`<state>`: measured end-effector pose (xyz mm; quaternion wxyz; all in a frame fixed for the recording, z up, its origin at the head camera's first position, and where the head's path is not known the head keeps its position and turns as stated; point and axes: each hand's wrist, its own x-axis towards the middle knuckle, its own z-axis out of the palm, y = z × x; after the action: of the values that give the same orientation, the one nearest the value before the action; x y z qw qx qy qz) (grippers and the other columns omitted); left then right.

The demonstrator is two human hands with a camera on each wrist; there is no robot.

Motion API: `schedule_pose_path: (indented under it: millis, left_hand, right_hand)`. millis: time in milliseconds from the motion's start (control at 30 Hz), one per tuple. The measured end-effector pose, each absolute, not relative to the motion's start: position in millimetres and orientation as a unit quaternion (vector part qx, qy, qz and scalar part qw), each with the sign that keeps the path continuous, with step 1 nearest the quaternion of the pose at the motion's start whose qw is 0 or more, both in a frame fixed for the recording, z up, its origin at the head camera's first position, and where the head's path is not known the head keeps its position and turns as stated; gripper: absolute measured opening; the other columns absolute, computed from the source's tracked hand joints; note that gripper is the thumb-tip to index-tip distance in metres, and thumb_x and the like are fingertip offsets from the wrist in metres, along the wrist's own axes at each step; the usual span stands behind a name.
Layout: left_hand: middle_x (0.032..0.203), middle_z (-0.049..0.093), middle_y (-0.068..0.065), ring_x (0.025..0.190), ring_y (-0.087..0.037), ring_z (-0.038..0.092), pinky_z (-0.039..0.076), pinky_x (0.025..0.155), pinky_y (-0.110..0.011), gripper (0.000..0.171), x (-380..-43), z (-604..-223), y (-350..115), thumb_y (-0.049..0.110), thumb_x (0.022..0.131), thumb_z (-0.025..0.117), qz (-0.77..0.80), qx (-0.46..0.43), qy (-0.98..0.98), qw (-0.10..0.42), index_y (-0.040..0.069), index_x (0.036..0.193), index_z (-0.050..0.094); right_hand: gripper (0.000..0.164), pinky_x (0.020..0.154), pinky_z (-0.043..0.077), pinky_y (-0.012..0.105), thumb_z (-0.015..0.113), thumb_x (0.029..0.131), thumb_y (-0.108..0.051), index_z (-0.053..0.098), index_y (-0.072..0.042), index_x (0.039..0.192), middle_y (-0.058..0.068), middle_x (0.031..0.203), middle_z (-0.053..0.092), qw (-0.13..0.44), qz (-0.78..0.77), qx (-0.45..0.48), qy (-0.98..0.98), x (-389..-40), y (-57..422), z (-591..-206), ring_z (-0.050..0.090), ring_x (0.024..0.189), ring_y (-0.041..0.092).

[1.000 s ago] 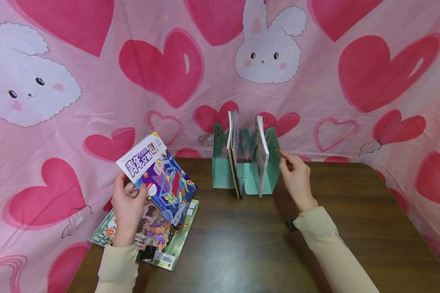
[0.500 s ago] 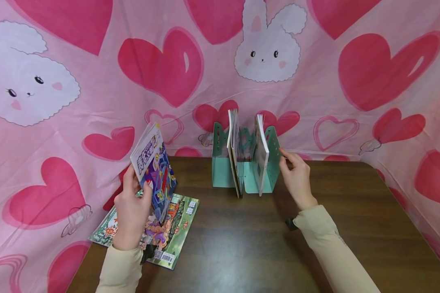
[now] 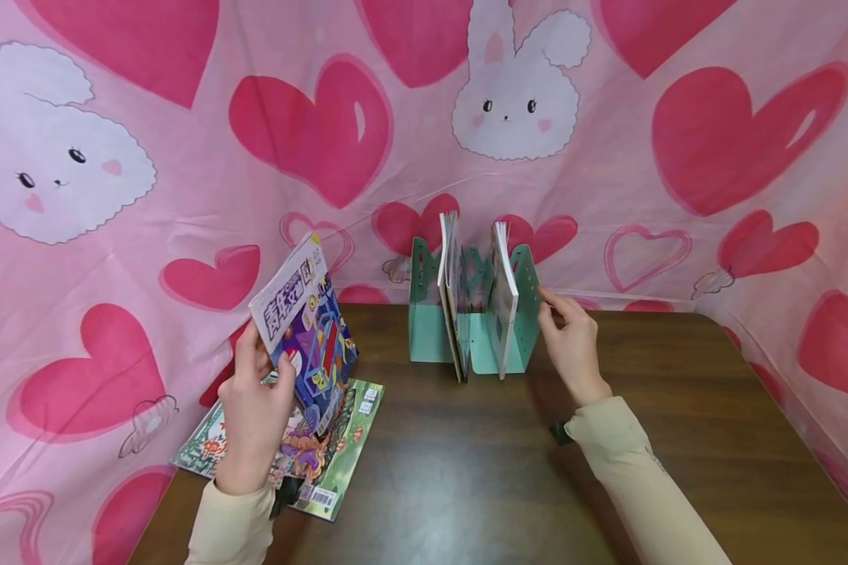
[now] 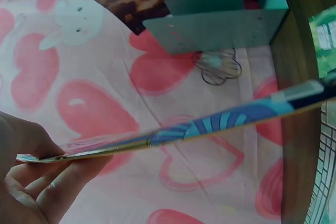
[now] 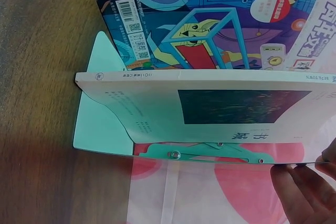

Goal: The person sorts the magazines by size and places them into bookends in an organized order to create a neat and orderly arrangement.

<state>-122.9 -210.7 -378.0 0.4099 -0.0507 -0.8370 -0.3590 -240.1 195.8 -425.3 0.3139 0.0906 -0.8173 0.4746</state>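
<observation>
My left hand (image 3: 254,408) pinches the left edge of a purple-and-blue magazine (image 3: 321,345), thumb on the cover and fingers behind. The magazine stands tilted above another magazine (image 3: 356,435) with a green border, which lies on the table; whether they touch I cannot tell. In the left wrist view the held magazine (image 4: 220,121) shows nearly edge-on. My right hand (image 3: 572,341) pinches the right end plate of a teal bookend (image 3: 431,333). Inside it stand several thin magazines, including a white-spined one (image 5: 241,111) leaning near that plate and a purple-blue one (image 5: 226,35).
The brown wooden table (image 3: 466,479) stretches in front of the bookend and to its right. A pink cloth (image 3: 424,141) with hearts and rabbits hangs behind and along the sides. Black wrist cameras sit at both cuffs.
The left hand has raised the purple-and-blue magazine from a slant to more upright, turning it edge-on and then slightly back towards the camera. My right hand stays on the bookend plate.
</observation>
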Motion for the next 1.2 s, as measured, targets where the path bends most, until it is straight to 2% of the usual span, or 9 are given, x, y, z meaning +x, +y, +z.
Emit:
schedule_pose_path:
  millis: [100, 167, 233, 367, 600, 767, 1000, 1200]
  left_hand:
    - [0.123, 0.072, -0.024, 0.094, -0.043, 0.075, 0.051, 0.082, -0.014, 0.066, -119, -376, -207, -0.012, 0.089, 0.066, -0.369, -0.052, -0.833, 0.409, 0.005, 0.151, 0.049]
    - [0.119, 0.073, -0.024, 0.093, -0.043, 0.075, 0.044, 0.083, -0.005, 0.065, -117, -374, -204, -0.013, 0.088, 0.067, -0.375, -0.056, -0.827, 0.414, 0.004, 0.148, 0.051]
    - [0.116, 0.074, -0.025, 0.091, -0.043, 0.076, 0.044, 0.083, -0.005, 0.064, -115, -372, -201, -0.014, 0.086, 0.069, -0.379, -0.062, -0.821, 0.422, 0.002, 0.146, 0.053]
    - [0.121, 0.073, -0.023, 0.092, -0.042, 0.076, 0.047, 0.079, -0.006, 0.064, -110, -367, -194, -0.013, 0.087, 0.07, -0.394, -0.069, -0.817, 0.416, 0.002, 0.147, 0.053]
    - [0.13, 0.07, -0.021, 0.092, -0.042, 0.076, 0.051, 0.069, -0.008, 0.066, -100, -360, -183, -0.011, 0.089, 0.071, -0.424, -0.077, -0.817, 0.383, 0.004, 0.15, 0.051]
    - [0.123, 0.073, -0.023, 0.088, -0.04, 0.076, 0.053, 0.062, -0.01, 0.065, -95, -356, -175, -0.012, 0.086, 0.074, -0.445, -0.089, -0.801, 0.389, 0.003, 0.146, 0.054]
    - [0.115, 0.075, -0.022, 0.086, -0.022, 0.077, 0.054, 0.059, -0.012, 0.067, -88, -351, -166, -0.014, 0.082, 0.076, -0.435, -0.105, -0.801, 0.398, 0.002, 0.144, 0.056]
    - [0.114, 0.076, -0.023, 0.086, -0.021, 0.077, 0.055, 0.059, -0.014, 0.069, -81, -347, -158, -0.013, 0.079, 0.078, -0.437, -0.124, -0.797, 0.399, 0.002, 0.144, 0.056]
  right_hand:
    - [0.032, 0.078, 0.046, 0.002, 0.064, 0.099, 0.0, 0.072, 0.0, 0.13, 0.023, 0.114, 0.072, 0.313, 0.476, 0.091, -0.816, -240, 195, -425, 0.059, 0.089, -0.002]
    - [0.031, 0.078, 0.046, 0.002, 0.063, 0.099, 0.001, 0.072, 0.001, 0.129, 0.023, 0.114, 0.072, 0.314, 0.476, 0.092, -0.816, -240, 195, -425, 0.058, 0.089, -0.006]
    - [0.031, 0.078, 0.045, 0.001, 0.063, 0.099, 0.001, 0.072, 0.002, 0.129, 0.023, 0.113, 0.072, 0.316, 0.475, 0.091, -0.816, -240, 195, -425, 0.057, 0.088, -0.008]
    - [0.031, 0.077, 0.045, 0.001, 0.063, 0.099, 0.001, 0.072, 0.002, 0.129, 0.023, 0.112, 0.072, 0.316, 0.474, 0.09, -0.817, -240, 195, -425, 0.056, 0.088, -0.01]
    - [0.031, 0.077, 0.045, 0.002, 0.063, 0.099, 0.0, 0.072, 0.001, 0.129, 0.024, 0.113, 0.072, 0.31, 0.478, 0.089, -0.817, -240, 195, -425, 0.057, 0.087, -0.008]
    - [0.031, 0.077, 0.045, 0.001, 0.064, 0.099, 0.0, 0.072, 0.002, 0.129, 0.023, 0.112, 0.072, 0.314, 0.477, 0.088, -0.816, -240, 195, -425, 0.057, 0.088, -0.009]
    - [0.031, 0.077, 0.046, 0.002, 0.063, 0.099, 0.0, 0.072, 0.001, 0.129, 0.023, 0.112, 0.072, 0.313, 0.48, 0.087, -0.815, -240, 194, -425, 0.057, 0.087, -0.009]
    - [0.031, 0.078, 0.046, 0.001, 0.063, 0.099, 0.0, 0.072, 0.001, 0.129, 0.022, 0.113, 0.072, 0.314, 0.476, 0.087, -0.817, -239, 194, -424, 0.057, 0.088, -0.008]
